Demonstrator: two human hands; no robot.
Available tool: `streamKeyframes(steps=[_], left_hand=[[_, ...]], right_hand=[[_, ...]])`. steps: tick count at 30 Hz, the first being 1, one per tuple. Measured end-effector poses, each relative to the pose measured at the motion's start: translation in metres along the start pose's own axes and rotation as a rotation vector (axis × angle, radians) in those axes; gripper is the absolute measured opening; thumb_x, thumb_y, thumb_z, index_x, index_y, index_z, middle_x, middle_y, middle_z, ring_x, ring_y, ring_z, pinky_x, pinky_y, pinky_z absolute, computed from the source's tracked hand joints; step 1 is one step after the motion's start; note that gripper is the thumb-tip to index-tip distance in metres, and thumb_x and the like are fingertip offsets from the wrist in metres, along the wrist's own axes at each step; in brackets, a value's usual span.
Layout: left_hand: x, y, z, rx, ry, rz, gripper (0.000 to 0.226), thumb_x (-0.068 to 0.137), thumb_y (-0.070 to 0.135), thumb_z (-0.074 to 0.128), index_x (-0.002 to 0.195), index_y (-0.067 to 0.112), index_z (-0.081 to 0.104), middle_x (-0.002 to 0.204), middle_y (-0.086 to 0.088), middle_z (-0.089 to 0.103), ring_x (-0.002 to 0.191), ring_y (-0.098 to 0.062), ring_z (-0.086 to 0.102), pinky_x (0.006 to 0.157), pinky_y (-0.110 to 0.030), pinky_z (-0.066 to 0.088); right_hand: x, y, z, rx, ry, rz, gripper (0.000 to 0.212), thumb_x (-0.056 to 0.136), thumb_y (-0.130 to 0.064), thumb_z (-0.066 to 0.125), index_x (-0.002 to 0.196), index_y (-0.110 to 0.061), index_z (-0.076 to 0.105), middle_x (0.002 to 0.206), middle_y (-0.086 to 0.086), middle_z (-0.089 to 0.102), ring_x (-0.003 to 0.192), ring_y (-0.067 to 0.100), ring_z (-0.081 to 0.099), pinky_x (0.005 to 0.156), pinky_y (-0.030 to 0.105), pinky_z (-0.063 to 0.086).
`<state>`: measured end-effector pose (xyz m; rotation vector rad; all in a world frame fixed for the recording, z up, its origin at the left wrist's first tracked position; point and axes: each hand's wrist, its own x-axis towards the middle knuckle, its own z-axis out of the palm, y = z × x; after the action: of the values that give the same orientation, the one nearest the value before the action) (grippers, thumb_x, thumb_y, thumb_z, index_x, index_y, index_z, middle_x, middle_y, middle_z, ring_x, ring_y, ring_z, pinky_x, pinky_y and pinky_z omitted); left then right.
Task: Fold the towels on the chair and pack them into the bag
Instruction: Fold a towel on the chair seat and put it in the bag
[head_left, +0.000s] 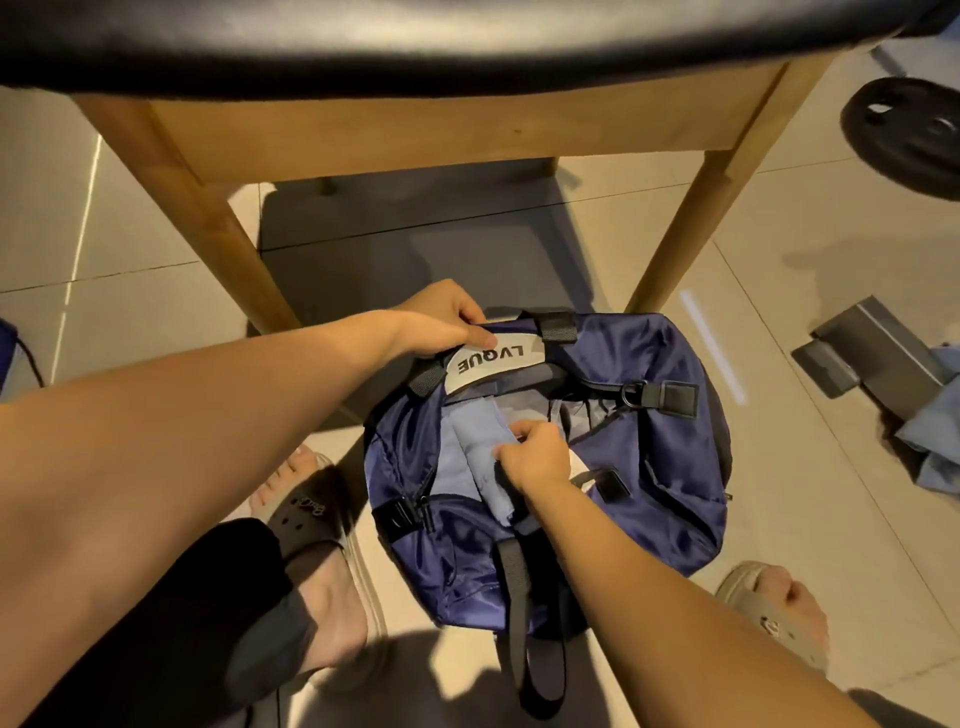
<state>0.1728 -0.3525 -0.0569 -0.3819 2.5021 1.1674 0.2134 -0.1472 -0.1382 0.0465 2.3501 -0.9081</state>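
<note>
Towel (474, 441): light blue, folded into a narrow bundle, lying inside the open mouth of the bag (649, 467). Long axis runs from the bag's far edge toward its near edge, near end tilted slightly right. Its near end sticks out over the near rim of the opening, beside the black strap (511, 582).

Bag: navy duffel, on the floor (779, 415), just in front of the chair's front legs and between them. Mouth faces up. Grey label (488, 361) on the far-left flap reads upside down from the head view. Black clip tab (667, 397) at the right end of the opening.

Right hand (535, 456): in the mouth of the bag, fingers curled, pinching the towel at its right edge. Forearm comes in from the lower right, wrist roughly straight.

Left hand (449, 322): at the bag's far-left edge, gripping the flap, thumb pressed onto the label. Arm reaches in from the left, nearly extended.

Hands apart, one on each side of the opening.

Chair (363, 132): wooden frame, black seat cushion (415, 36) at top of view.

Person's feet either side of the bag: black slipper (306, 519) left, beige slipper (769, 610) right.

Well right of the bag: grey metal piece (865, 348), more light blue cloth (935, 441) beside it, black weight plate (909, 135) further off.
</note>
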Motion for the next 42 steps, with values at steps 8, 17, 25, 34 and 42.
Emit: streamKeyframes(steps=[8,17,25,34,42], left_hand=[[-0.005,0.007,-0.008,-0.038,-0.078,0.046,0.004,0.089,0.028,0.079,0.086,0.026,0.082,0.082,0.007,0.078,0.075,-0.005,0.07,0.067,-0.016,0.051],[-0.003,-0.006,0.0,-0.12,-0.035,-0.018,0.019,0.091,0.033,0.077,0.098,0.017,0.083,0.091,0.001,0.08,0.084,-0.01,0.071,0.077,-0.024,0.052],[-0.001,0.0,0.012,-0.2,-0.042,-0.06,0.019,0.089,0.035,0.078,0.097,0.017,0.083,0.093,-0.001,0.079,0.085,-0.012,0.071,0.079,-0.026,0.053],[0.004,-0.028,0.026,0.004,0.08,-0.027,0.029,0.093,0.046,0.07,0.085,0.02,0.081,0.079,-0.003,0.07,0.077,-0.019,0.058,0.078,-0.033,0.042],[0.005,-0.035,0.048,0.539,0.278,0.193,0.033,0.099,0.052,0.058,0.101,0.027,0.079,0.099,0.005,0.05,0.1,-0.021,0.045,0.09,-0.036,0.033]], right_hand=[[0.011,-0.004,0.017,-0.005,-0.008,-0.102,0.011,0.082,-0.006,0.068,0.074,-0.004,0.061,0.065,0.003,0.051,0.063,0.024,0.043,0.06,0.037,0.045],[0.022,0.005,0.03,-0.163,0.062,-0.103,0.019,0.094,-0.028,0.066,0.104,-0.011,0.065,0.103,0.011,0.069,0.098,0.035,0.064,0.071,0.033,0.039],[0.036,-0.001,0.026,0.114,-0.022,-0.019,0.038,0.088,-0.015,0.074,0.063,-0.017,0.045,0.067,-0.001,0.049,0.075,0.022,0.05,0.07,0.031,0.042],[0.021,0.005,0.029,0.01,-0.131,-0.188,0.022,0.085,-0.018,0.063,0.073,-0.01,0.046,0.069,0.007,0.043,0.064,0.025,0.038,0.063,0.038,0.033],[0.002,0.028,0.038,-0.417,0.131,-0.294,0.044,0.1,-0.052,0.051,0.08,-0.014,0.063,0.086,0.011,0.07,0.087,0.035,0.064,0.063,0.037,0.04]])
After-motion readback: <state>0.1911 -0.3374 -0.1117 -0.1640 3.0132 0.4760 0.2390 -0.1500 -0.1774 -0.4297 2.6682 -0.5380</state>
